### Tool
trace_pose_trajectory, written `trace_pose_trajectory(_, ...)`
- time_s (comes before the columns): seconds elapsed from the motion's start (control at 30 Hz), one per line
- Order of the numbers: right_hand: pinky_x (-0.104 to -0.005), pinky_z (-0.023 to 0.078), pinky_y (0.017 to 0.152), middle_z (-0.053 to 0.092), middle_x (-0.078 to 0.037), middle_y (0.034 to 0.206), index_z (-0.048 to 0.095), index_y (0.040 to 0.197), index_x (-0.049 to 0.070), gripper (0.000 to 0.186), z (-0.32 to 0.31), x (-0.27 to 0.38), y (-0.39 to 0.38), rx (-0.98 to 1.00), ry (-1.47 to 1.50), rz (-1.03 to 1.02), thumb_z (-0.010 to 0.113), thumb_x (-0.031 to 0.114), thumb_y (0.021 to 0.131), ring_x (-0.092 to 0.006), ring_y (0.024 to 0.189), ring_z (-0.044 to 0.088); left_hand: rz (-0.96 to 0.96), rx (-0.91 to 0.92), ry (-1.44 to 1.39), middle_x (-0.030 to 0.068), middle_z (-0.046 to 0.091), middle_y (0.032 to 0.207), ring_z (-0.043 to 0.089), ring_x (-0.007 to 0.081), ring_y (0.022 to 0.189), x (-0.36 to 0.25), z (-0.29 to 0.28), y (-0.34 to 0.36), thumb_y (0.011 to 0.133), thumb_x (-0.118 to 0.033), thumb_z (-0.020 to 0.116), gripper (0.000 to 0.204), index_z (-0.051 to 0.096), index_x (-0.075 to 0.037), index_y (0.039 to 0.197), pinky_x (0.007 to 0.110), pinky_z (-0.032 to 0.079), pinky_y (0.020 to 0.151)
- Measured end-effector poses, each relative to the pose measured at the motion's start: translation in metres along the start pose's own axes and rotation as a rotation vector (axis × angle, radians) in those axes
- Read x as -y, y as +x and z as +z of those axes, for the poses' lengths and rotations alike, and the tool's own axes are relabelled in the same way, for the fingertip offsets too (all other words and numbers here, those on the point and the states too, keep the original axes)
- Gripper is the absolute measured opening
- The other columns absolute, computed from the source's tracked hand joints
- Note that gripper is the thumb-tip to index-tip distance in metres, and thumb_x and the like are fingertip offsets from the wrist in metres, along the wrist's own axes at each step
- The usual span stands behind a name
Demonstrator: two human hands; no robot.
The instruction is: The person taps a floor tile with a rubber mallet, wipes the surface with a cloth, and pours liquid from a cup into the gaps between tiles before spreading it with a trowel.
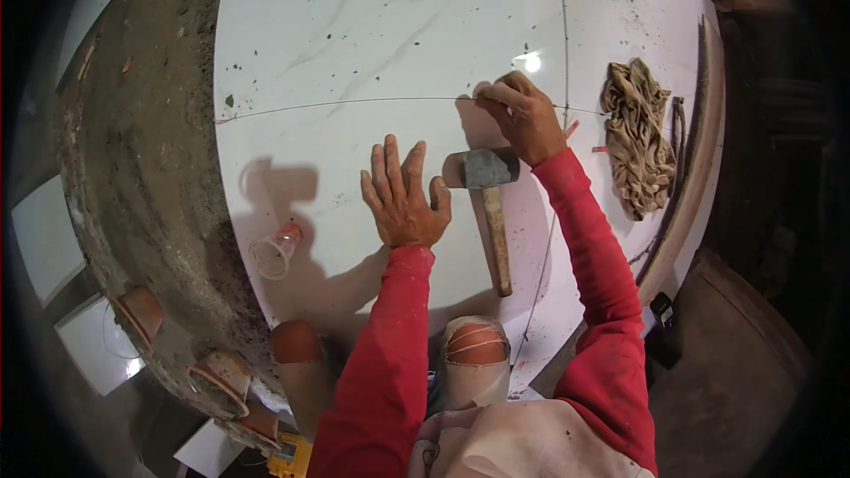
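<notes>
My left hand [405, 199] lies with its fingers spread on a large white marble-look tile [328, 159]. My right hand [529, 119] is closed in a pinch over the thin dark joint line between tiles; whatever its fingertips hold, if anything, is hidden. Between my hands rests a mallet [485, 170], its dark block head pointing away and its wooden handle toward my knees. Just right of my right hand, small red pieces [573, 130] sit along another joint. A clear plastic cup [270, 257] with something red in it lies tipped over, left of my left forearm.
A crumpled brown cloth [637, 137] lies on the tiles at the right, beside a long raised edge [691, 168]. Rough mortar [146, 124] borders the tiles on the left. Clay-coloured pieces [221, 381] and a yellow tool [290, 458] are at the lower left. Dark crumbs dot the tiles.
</notes>
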State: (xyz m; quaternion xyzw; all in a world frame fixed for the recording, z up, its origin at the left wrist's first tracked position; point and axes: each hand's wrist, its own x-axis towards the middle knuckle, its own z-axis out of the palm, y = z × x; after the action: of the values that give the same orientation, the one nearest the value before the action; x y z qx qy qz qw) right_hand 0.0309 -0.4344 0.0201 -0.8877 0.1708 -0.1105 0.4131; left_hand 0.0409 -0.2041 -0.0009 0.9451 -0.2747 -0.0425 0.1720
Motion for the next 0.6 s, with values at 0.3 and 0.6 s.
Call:
trace_pose_trajectory(0.3,-0.0433,0.053,0.078,0.062,-0.013,0.098,0.067,0.098,0.009,0.009,0.028,-0.003,0.014,0.116,-0.083,0.004,0.063,0.009,0.089,-0.0359,0.089,0.064,-0.001,-0.007,-0.001,0.0157,0.03,0.16,0.024,0.0348,0.15,0.002,0.003,-0.001,0.087,-0.027,0.062,0.061,0.045,-0.018,0.146,0.059,0.017,0.118)
trace_pose_trajectory(0.6,-0.0412,0.056,0.082,0.062,-0.014,0.104,0.064,0.105,0.003,0.018,0.022,0.001,0.013,0.189,-0.272,-0.14,0.06,0.005,0.087,-0.0335,0.097,0.065,-0.01,0.005,-0.004,0.0136,0.03,0.161,0.023,0.0338,0.15,-0.001,0.002,-0.001,0.087,-0.025,0.061,0.063,0.044,-0.02,0.147,0.056,0.014,0.12)
